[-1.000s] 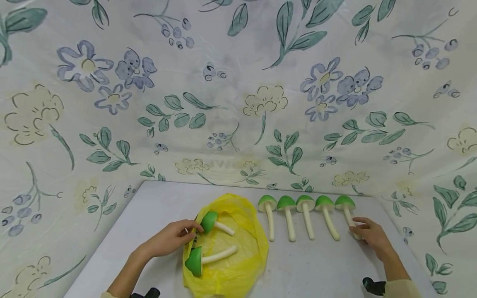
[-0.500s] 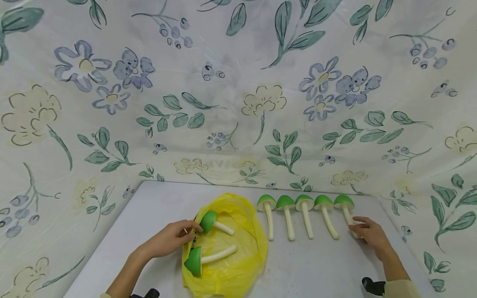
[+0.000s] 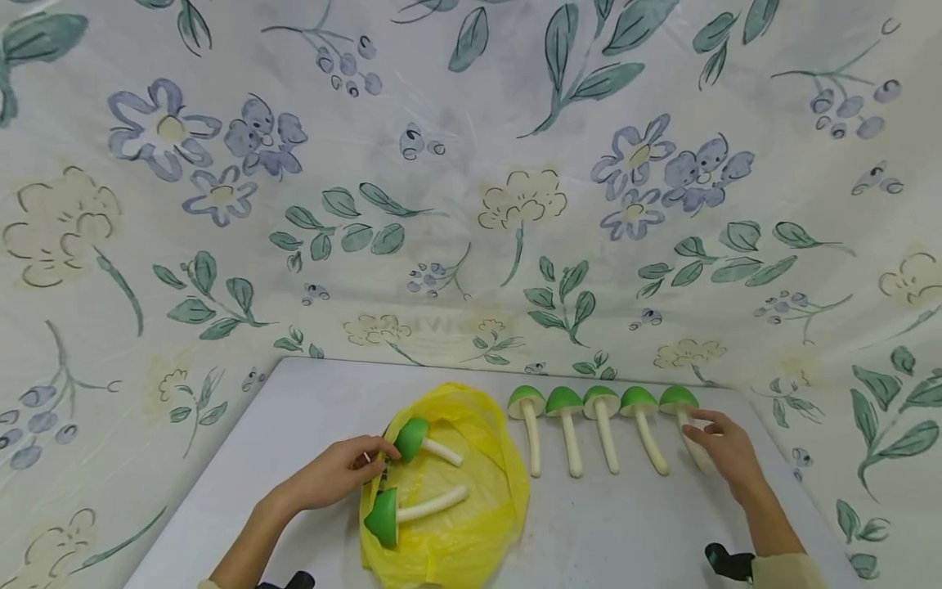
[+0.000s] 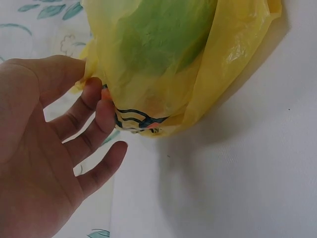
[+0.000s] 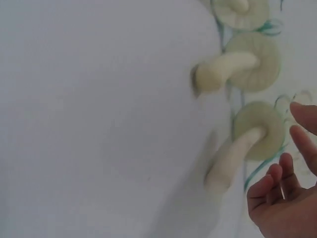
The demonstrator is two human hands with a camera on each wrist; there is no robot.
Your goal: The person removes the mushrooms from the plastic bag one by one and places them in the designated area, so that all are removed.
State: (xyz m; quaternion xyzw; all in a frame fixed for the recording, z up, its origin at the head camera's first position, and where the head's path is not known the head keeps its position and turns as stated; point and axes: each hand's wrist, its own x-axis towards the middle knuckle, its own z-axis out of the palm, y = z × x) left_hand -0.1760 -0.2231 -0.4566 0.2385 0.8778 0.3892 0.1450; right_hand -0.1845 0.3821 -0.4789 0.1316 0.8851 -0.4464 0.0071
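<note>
My left hand (image 3: 334, 474) pinches the left rim of a yellow plastic bag (image 3: 491, 499); in the left wrist view its thumb and fingertips meet at the bag's edge (image 4: 148, 106). Inside the bag's mouth lie two toy mushrooms with green caps and white stems, an upper mushroom (image 3: 412, 440) and a lower mushroom (image 3: 384, 519). My right hand (image 3: 730, 451) is at the stem of the rightmost mushroom (image 3: 679, 397) in a row. The right wrist view shows this hand's fingers (image 5: 302, 144) spread beside the mushroom's cap (image 5: 275, 144), holding nothing.
Several matching mushrooms, including a leftmost mushroom (image 3: 527, 401), lie in a row along the back of the white table (image 3: 611, 528), caps toward the wall. A flowered cloth (image 3: 441, 270) hangs behind and around the table.
My right hand has moved slightly up along the rightmost mushroom's stem, toward its cap. The left hand, the bag and the mushrooms have stayed where they were.
</note>
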